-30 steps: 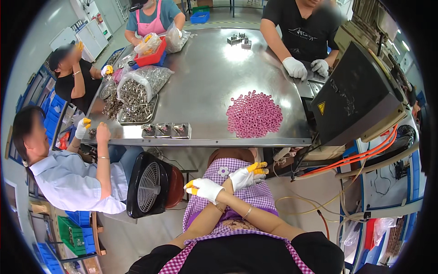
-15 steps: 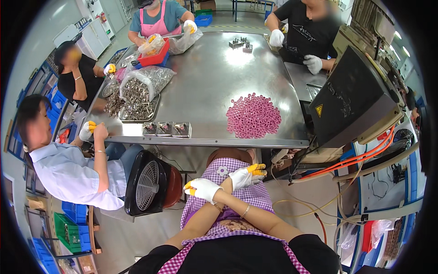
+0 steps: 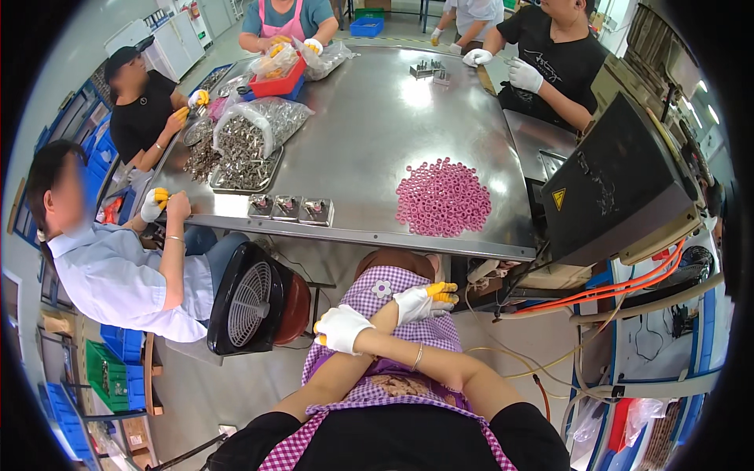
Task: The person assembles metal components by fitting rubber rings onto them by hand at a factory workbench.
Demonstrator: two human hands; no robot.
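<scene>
Person seated at the near edge of a steel tabletop [image 3: 377, 118], forearms crossed over the lap on a purple checked apron [image 3: 408, 314]. Because of the crossing, the left hand [image 3: 424, 301] lies to the right in view and the right hand [image 3: 342, 327] to the left; both wear white gloves with yellow fingertips. Left hand: fingers loosely extended toward the right, holding nothing, resting on the apron just beside the right forearm. Right hand: loosely curled, palm down, nothing visible in it; cannot tell for certain whether something small sits under it. Neither hand touches the tabletop. Nearest items on the tabletop, beyond the hands: a heap of small pink rings [image 3: 444, 196], spread flat near the front edge and a little right of the person, well apart from both hands. Left of the heap, right at the front edge, a row of three small metal fixtures [image 3: 292, 209] side by side. Farther left, a shallow metal tray [image 3: 236, 161] piled with small grey metal parts, with a clear plastic bag [image 3: 271, 118] of the same parts slumped over it. Red tray [image 3: 276, 81] at the far end. To the right, a dark machine housing [image 3: 620, 180] with orange cables [image 3: 620, 286] below it. Black fan [image 3: 245, 302] under the table, left of the person's knees. Four other people around the tabletop, gloved hands busy at their own places.
</scene>
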